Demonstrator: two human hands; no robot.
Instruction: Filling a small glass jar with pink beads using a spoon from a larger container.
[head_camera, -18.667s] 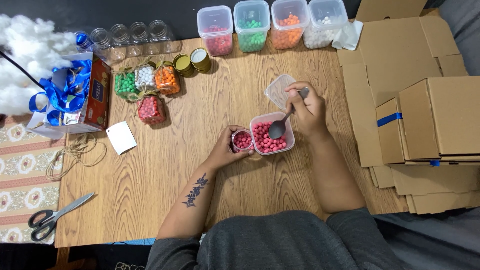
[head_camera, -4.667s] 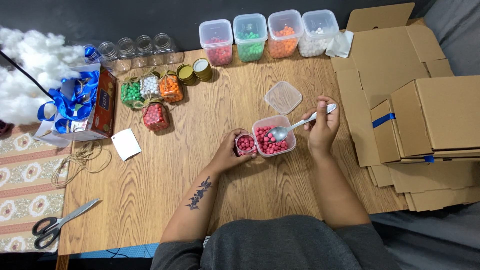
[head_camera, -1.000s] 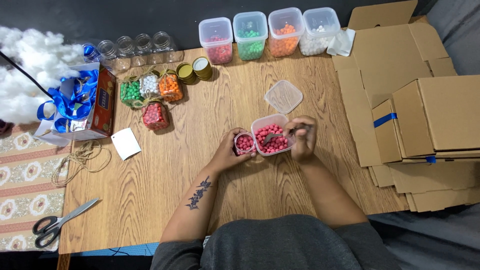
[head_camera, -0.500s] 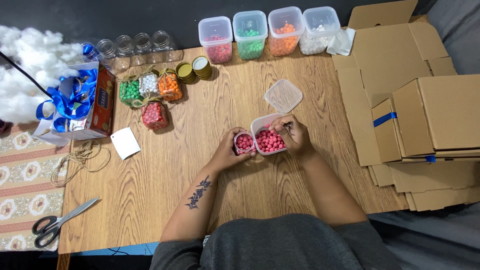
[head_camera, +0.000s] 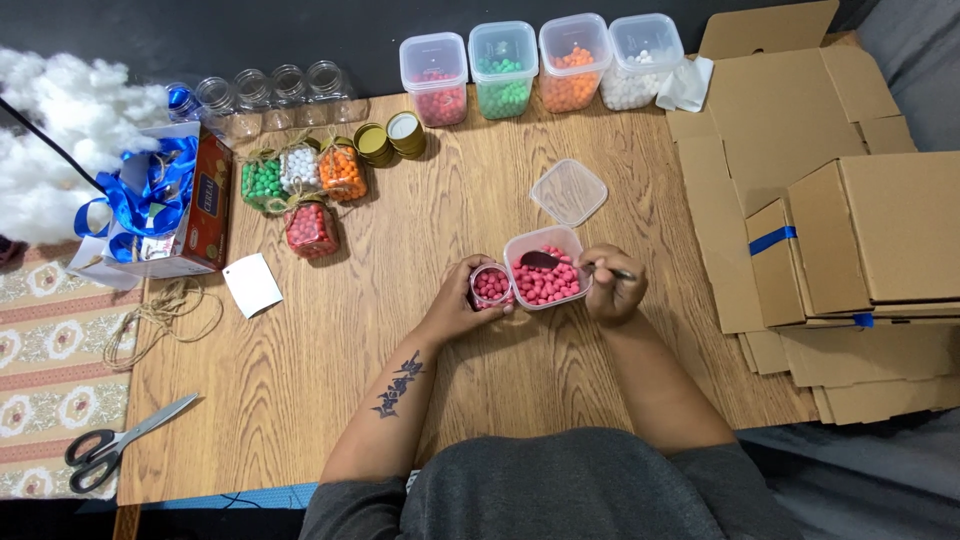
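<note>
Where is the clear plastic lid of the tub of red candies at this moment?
In the head view, the clear square plastic lid lies flat on the wooden table, just beyond the open tub of red candies, apart from both hands.

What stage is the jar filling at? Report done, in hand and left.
Done: four filled jars, tied with twine, stand at the left. In hand: the left hand holds a small jar already full of pink beads, while the right hand dips a spoon into the pink tub. Left: this jar has no lid, gold lids lie loose, and empty jars wait at the back.
</note>
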